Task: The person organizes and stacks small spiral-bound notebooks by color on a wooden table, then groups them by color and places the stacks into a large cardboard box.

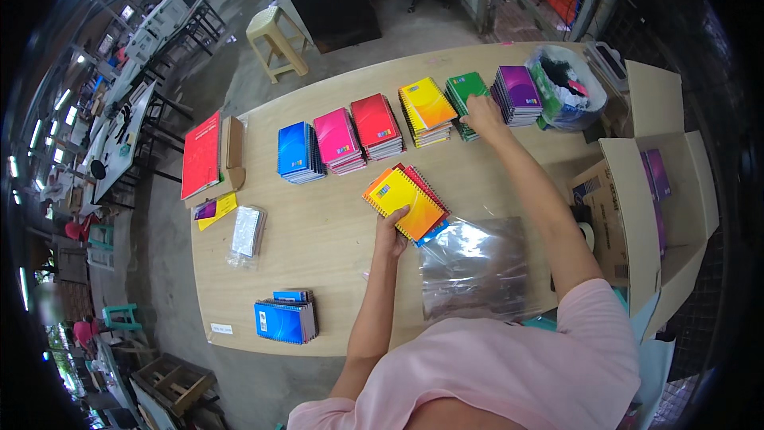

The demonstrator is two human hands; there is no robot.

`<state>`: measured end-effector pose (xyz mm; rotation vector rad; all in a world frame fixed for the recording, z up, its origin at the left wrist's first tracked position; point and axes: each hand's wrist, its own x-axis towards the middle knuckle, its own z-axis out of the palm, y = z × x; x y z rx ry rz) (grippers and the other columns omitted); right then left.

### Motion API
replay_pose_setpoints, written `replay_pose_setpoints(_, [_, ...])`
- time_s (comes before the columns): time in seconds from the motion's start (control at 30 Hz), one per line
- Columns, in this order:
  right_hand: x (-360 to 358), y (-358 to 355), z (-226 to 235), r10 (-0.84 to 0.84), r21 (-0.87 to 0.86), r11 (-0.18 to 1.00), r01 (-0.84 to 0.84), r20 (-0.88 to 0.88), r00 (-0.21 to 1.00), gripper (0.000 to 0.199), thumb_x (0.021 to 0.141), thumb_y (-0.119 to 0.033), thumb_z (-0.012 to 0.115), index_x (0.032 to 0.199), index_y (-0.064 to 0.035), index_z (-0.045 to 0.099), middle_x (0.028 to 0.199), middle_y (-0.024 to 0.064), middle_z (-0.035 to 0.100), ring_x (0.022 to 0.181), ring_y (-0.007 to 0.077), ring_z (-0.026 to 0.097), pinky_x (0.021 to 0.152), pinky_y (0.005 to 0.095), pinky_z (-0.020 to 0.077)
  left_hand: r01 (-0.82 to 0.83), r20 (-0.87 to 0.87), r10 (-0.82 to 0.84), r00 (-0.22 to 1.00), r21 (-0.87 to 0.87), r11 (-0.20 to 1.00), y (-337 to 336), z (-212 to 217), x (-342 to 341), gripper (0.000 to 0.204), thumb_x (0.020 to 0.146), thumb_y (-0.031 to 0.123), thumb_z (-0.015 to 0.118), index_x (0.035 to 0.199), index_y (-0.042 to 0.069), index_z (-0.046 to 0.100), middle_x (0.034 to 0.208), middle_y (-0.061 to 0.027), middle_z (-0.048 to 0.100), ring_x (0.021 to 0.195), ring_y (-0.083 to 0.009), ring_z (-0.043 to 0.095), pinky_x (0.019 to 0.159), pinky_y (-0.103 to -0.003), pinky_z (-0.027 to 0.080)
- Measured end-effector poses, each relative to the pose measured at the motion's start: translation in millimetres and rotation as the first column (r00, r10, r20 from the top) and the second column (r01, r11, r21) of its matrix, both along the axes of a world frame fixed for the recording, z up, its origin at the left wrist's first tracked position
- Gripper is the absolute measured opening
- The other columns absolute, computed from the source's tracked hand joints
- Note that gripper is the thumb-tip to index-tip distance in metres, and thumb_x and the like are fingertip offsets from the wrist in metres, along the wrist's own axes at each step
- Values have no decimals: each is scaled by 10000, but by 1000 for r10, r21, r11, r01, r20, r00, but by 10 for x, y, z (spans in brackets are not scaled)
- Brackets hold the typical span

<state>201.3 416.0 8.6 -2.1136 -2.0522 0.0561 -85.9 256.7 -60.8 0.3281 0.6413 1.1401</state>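
My left hand [393,229] grips a small fanned bunch of spiral notebooks, a yellow notebook [406,201] on top with red and blue ones showing beneath. With my right arm stretched far across the table, my right hand [484,117] has its fingers closed at the edge of the top green notebook [468,87] on its stack. Left of that stand a yellow stack [427,105], a red stack [374,121], a pink stack [337,134] and a blue stack [297,148]. A purple stack [519,87] stands right of the green one.
Clear plastic sleeves [477,267] lie near my body. Blue notebooks [285,318] and a plastic-wrapped pack [247,231] sit left, below a red folder [201,157]. At right are a plastic bag [569,84] and an open carton [625,215]. A stool [277,36] stands beyond the table.
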Motion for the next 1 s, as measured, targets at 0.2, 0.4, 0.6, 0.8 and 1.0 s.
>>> replay_pose_setpoints(0.2, [139, -27, 381, -119, 97, 987, 131, -123, 985, 273, 795, -44, 560, 1023, 101, 603, 902, 302, 655, 853, 404, 670, 757, 478, 540, 33, -94, -27, 995, 59, 998, 87, 41, 48, 439, 857, -9, 579, 1269, -26, 427, 1194, -163, 577, 1077, -300, 622, 921, -412, 542])
replay_pose_setpoints(0.4, [-295, -1070, 827, 306, 268, 950, -159, -700, 646, 456, 791, -106, 568, 1220, 50, 548, 946, 243, 670, 880, 368, 661, 795, 462, 505, -24, -159, 43, 986, 119, 993, 29, 66, 63, 447, 872, 3, 574, 1287, -18, 407, 1200, -159, 574, 1069, -301, 624, 932, -423, 532])
replay_pose_setpoints(0.6, [-1136, -2058, 297, 389, 185, 910, -372, -64, 919, 488, 837, -246, 624, 1263, -25, 536, 1019, 211, 670, 910, 332, 669, 838, 436, 511, -30, 342, 16, 940, 37, 999, -242, 463, 339, 413, 914, 121, 573, 1288, 23, 430, 1178, -131, 588, 1036, -277, 633, 932, -412, 520])
replay_pose_setpoints(0.8, [-768, -1667, 876, 169, 93, 986, -142, -569, 805, 248, 872, -222, 570, 1000, -48, 693, 916, 191, 681, 875, 334, 653, 796, 431, 501, 6, -56, -8, 998, -29, 1000, -409, -101, -30, 430, 841, 105, 626, 1227, -4, 469, 1097, -122, 603, 977, -265, 648, 848, -393, 570])
replay_pose_setpoints(1.0, [1493, -90, -18, -654, 28, 730, 683, -259, 711, 298, 847, -287, 643, 1067, -91, 693, 1208, 209, 603, 1187, 397, 524, 947, 542, 433, 126, -34, -129, 991, -76, 989, -451, 130, 260, 408, 817, -1, 626, 1195, 7, 473, 1046, -111, 607, 924, -249, 662, 784, -390, 591])
